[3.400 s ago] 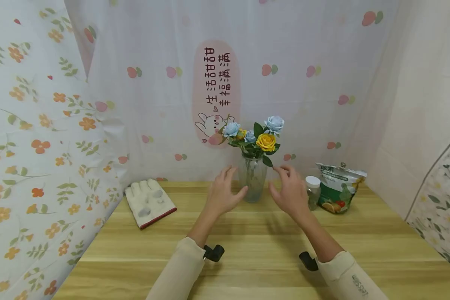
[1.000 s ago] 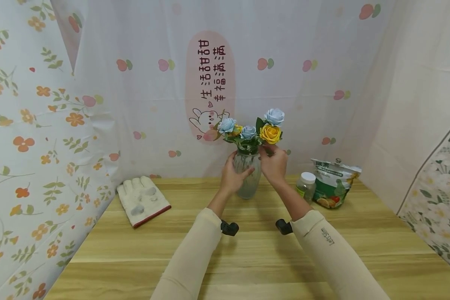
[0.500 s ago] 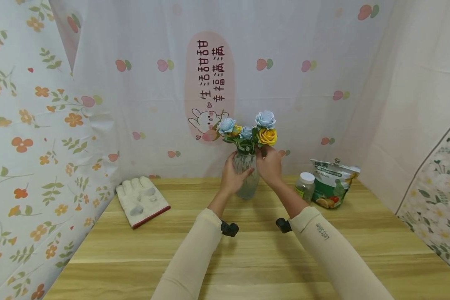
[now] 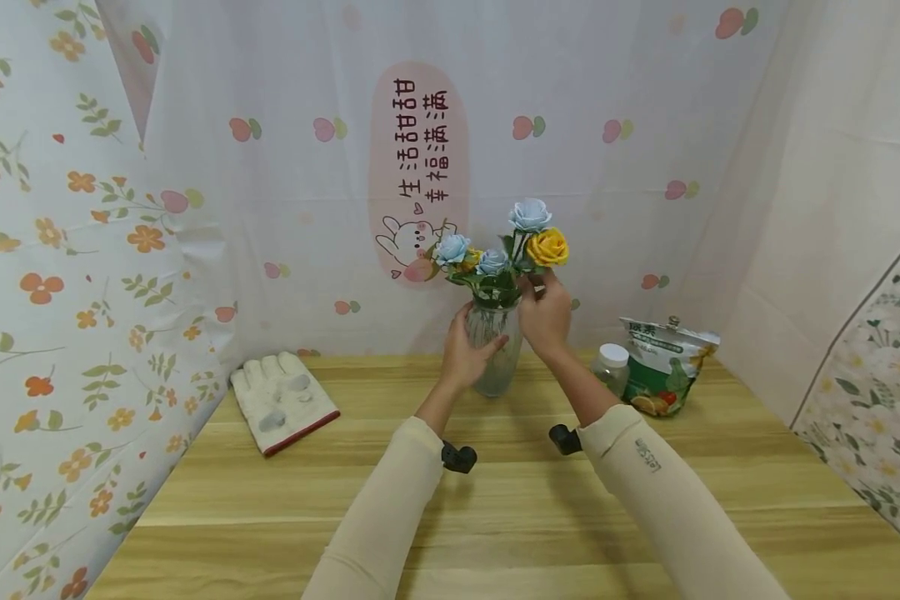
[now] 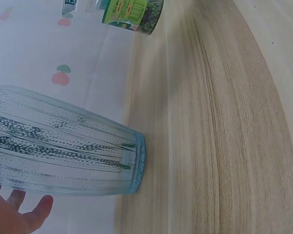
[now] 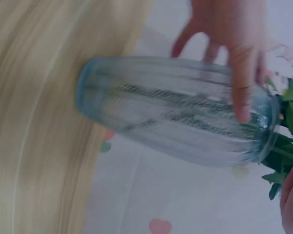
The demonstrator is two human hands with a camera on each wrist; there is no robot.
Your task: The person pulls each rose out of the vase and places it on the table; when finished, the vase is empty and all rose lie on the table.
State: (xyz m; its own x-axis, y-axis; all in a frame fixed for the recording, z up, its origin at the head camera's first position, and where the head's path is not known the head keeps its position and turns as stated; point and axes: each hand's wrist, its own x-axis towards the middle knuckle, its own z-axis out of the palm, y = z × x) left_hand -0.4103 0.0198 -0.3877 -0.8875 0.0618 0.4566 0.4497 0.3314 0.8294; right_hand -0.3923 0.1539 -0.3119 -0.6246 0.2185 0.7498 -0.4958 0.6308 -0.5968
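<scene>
A clear ribbed glass vase (image 4: 497, 377) stands upright on the table, holding blue roses (image 4: 452, 249) and a partly hidden yellow one with green leaves. My left hand (image 4: 462, 358) grips the vase's side; in the right wrist view, its thumb and fingers wrap the glass (image 6: 161, 107) below the rim. Just above the rim, my right hand (image 4: 547, 315) pinches stems beneath a yellow rose (image 4: 548, 247) and a tall blue rose (image 4: 530, 215). Its fingertips partly hide the stems. Through the glass, dark stems show in the left wrist view.
To the right are a white-lidded jar (image 4: 612, 367) and a green-and-white pouch (image 4: 663, 371). A cream work glove (image 4: 285, 400) with a red cuff lies at left on the wooden table (image 4: 450, 533). A printed curtain (image 4: 307, 192) hangs behind.
Both hands came from beside the vase onto it and the stems. Over the last half second, the right hand rose slightly, and the tall blue and yellow roses moved up, the yellow one also rightward.
</scene>
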